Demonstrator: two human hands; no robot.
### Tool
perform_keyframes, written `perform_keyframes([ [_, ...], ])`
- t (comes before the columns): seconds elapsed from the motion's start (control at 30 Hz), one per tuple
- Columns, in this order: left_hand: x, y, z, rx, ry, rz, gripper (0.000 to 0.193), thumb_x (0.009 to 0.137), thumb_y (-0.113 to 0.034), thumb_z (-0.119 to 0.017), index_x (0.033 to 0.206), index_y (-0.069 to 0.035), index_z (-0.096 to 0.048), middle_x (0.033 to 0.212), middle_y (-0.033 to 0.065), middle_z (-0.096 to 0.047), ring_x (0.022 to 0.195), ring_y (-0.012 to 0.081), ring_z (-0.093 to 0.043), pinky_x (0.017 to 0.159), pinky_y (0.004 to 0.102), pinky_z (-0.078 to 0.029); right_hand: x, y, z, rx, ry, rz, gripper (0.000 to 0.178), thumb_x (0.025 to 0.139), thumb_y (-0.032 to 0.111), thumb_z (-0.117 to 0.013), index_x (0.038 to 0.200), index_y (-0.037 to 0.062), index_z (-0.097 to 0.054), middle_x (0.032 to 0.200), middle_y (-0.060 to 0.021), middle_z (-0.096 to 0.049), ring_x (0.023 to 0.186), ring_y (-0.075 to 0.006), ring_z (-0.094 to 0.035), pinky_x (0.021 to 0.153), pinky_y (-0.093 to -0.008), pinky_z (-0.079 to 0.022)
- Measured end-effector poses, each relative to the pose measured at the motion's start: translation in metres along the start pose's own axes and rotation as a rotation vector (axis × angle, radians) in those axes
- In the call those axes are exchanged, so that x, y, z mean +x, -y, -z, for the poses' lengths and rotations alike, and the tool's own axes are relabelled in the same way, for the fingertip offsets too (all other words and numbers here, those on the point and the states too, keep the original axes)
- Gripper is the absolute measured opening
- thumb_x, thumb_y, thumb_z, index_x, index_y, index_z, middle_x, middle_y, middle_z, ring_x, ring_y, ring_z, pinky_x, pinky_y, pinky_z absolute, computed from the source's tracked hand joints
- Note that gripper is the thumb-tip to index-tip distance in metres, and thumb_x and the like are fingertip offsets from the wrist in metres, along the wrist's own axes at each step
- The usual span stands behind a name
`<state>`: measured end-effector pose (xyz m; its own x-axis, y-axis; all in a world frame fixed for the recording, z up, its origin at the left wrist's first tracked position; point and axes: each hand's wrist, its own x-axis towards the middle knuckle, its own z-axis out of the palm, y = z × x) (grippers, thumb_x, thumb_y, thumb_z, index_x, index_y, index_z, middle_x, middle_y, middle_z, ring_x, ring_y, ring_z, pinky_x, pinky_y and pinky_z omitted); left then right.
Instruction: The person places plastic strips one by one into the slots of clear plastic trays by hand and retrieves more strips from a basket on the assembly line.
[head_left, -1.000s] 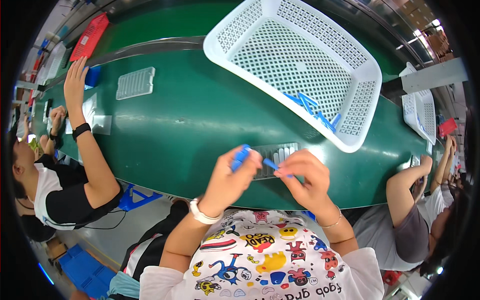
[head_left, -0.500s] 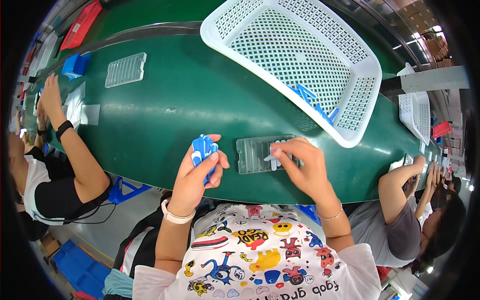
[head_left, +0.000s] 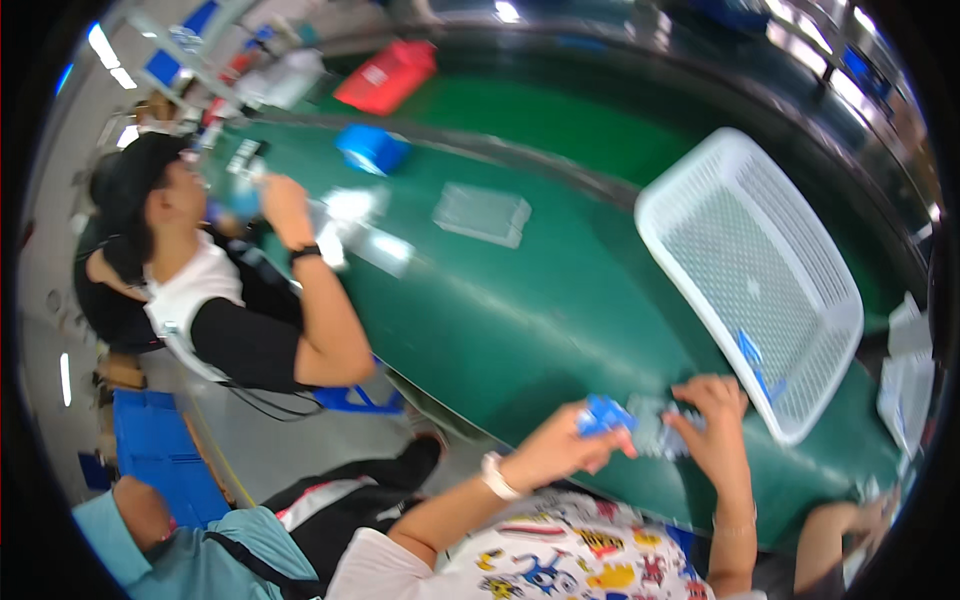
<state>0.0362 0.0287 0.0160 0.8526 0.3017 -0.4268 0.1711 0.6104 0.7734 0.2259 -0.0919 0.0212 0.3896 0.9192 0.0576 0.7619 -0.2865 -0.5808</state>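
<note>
My left hand [head_left: 558,443] is closed around a bundle of small blue plastic pieces [head_left: 606,414]. Just right of it, a clear ribbed plastic tray [head_left: 648,428] lies on the green table. My right hand [head_left: 718,420] reaches over the tray's right part with bent fingers, close to some pale slim pieces [head_left: 682,436]. Motion blur hides whether its fingertips grip one of them.
A large white perforated basket [head_left: 690,285] with a few blue pieces [head_left: 752,360] stands beyond my right hand. Another clear tray [head_left: 482,214], a blue box [head_left: 370,150] and a red basket [head_left: 386,78] lie farther off. A co-worker [head_left: 235,290] works at left.
The whole view has swung to the left, so my hands and the white basket appear farther right and lower. My left hand still holds the blue pieces; my right stays by the tray.
</note>
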Motion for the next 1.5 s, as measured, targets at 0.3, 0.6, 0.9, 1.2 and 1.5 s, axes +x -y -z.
perform_keyframes([
  [0.3,0.006,0.014,-0.01,0.041,0.076,0.011,0.024,0.092,-0.027,-0.057,0.1,-0.005,-0.057,0.08,0.0038,-0.063,0.049,0.0048,-0.041,0.042,0.0198,-0.029,-0.001,0.032,-0.003,0.758,0.129,-0.079,0.014,0.073,0.002,-0.069,0.087,0.0014,-0.068,0.08,-0.0083,-0.063,0.071,-0.0162,-0.055,0.061,-0.0255,-0.043],
  [0.6,0.012,0.007,-0.003,-0.073,0.064,0.042,0.024,0.094,-0.028,-0.054,0.094,-0.004,-0.056,0.073,0.0019,-0.057,0.049,0.0038,-0.035,0.042,0.0207,-0.025,-0.004,0.031,0.004,0.697,-0.001,0.029,0.013,0.069,0.0,-0.07,0.082,0.0007,-0.069,0.076,-0.0084,-0.065,0.065,-0.0147,-0.057,0.06,-0.0248,-0.044],
  [0.9,0.013,0.02,-0.013,-0.282,0.117,0.139,0.021,0.095,-0.027,-0.052,0.091,-0.007,-0.051,0.064,-0.0036,-0.042,0.048,0.0032,-0.033,0.042,0.0211,-0.022,-0.01,0.033,-0.003,0.373,-0.105,0.392,0.016,0.065,-0.002,-0.071,0.079,0.0042,-0.067,0.081,-0.0075,-0.06,0.074,-0.0234,-0.057,0.063,-0.0305,-0.044],
  [1.2,0.033,0.033,-0.021,-0.361,0.012,0.065,0.015,0.096,-0.024,-0.048,0.091,-0.01,-0.051,0.064,-0.0051,-0.041,0.05,0.0036,-0.034,0.044,0.0195,-0.024,-0.012,0.02,-0.017,0.261,-0.164,0.25,0.019,0.073,-0.002,-0.066,0.092,0.003,-0.066,0.086,-0.0117,-0.058,0.076,-0.0291,-0.057,0.065,-0.0347,-0.047],
  [1.5,0.049,-0.006,-0.017,-0.298,-0.101,0.054,0.019,0.095,-0.023,-0.049,0.092,-0.005,-0.055,0.064,-0.0024,-0.045,0.046,0.0045,-0.037,0.042,0.0205,-0.025,0.009,0.018,-0.008,0.386,-0.174,0.249,0.022,0.077,0.0,-0.065,0.098,0.0029,-0.064,0.094,-0.0104,-0.062,0.078,-0.0263,-0.058,0.068,-0.0335,-0.047],
])
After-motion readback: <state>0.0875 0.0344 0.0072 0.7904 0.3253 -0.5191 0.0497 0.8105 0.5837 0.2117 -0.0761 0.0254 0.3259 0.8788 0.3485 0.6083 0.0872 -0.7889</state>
